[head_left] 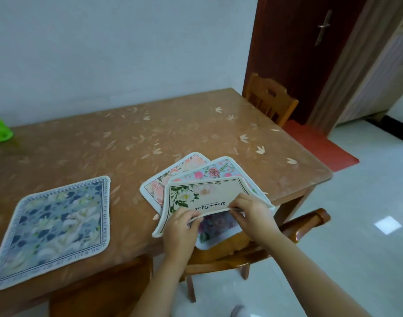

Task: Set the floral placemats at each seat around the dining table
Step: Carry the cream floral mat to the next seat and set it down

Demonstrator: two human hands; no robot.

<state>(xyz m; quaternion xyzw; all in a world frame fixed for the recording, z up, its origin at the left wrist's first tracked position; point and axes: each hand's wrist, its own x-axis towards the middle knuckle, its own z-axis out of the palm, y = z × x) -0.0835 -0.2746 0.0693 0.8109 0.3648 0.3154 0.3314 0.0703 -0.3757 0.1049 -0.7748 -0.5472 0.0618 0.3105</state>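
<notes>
While the left hand (179,223) and the right hand (248,208) sit close together, each pinches the near edge of the cream placemat (209,193) and holds that edge raised. It tops a fanned pile of floral placemats (173,177) at the near right edge of the table (150,133). A blue placemat (56,227) lies flat, well to the left. A wooden chair (299,227) stands just below the pile.

Soft daylight, slight blur, edges warped
</notes>
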